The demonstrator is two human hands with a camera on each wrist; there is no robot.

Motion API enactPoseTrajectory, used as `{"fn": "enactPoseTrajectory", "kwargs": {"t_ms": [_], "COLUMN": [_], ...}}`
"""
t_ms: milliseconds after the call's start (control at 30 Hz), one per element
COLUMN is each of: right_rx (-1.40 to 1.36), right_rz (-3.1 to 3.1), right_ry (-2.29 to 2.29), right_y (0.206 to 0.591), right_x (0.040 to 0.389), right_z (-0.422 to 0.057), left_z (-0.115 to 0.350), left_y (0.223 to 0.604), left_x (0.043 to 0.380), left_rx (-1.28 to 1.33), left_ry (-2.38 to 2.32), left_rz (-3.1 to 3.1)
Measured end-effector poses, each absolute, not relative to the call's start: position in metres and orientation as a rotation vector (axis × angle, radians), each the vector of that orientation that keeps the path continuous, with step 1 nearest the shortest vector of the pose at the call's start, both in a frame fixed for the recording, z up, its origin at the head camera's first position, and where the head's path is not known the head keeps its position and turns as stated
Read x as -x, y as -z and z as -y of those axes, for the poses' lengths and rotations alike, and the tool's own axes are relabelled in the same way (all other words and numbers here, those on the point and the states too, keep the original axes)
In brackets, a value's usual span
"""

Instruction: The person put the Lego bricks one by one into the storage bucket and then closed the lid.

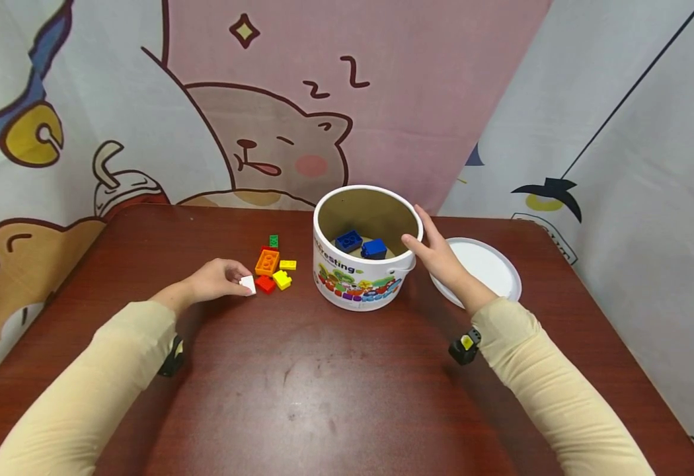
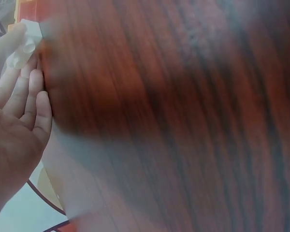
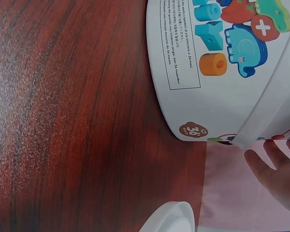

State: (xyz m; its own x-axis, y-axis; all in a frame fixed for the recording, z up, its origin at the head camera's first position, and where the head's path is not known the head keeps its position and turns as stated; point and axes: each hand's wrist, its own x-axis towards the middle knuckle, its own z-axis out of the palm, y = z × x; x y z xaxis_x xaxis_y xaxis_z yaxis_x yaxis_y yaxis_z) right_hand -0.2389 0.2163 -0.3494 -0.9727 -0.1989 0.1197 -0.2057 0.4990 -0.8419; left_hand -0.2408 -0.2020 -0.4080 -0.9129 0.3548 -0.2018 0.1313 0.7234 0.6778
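The table (image 1: 299, 377) filled the lower middle of the head view; left of centre, the left hand (image 1: 216, 277) pinched the white brick (image 1: 248, 285) between thumb and fingertips, just beside the red brick (image 1: 266, 284); its other fingers were loosely bent in the left wrist view. The white brick looked hard, light and unlikely to break, though its smooth plastic might slip; its flat side walls seemed the best hold. Yellow bricks (image 1: 282, 280), an orange brick (image 1: 267, 262) and a green brick (image 1: 273, 240) lay further up; near the centre stood the bucket (image 1: 355, 299), blue bricks (image 1: 374, 249) inside; the right hand (image 1: 442, 258) held its rim, thumb over the edge, fingers outside; the bucket seemed stiff and light enough to slide, so the rim suited steadying; right of it lay the lid (image 1: 490, 271).
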Motion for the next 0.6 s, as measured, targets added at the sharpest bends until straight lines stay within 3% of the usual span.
{"fn": "enactPoseTrajectory", "kwargs": {"t_ms": [600], "right_rx": [-0.369], "right_rz": [2.72], "right_ry": [-1.528], "right_y": [0.351], "right_x": [0.24], "right_z": [-0.217], "left_z": [0.211], "left_y": [0.389], "left_x": [0.243], "left_rx": [-0.37], "left_ry": [-1.232], "left_rz": [-2.637]}}
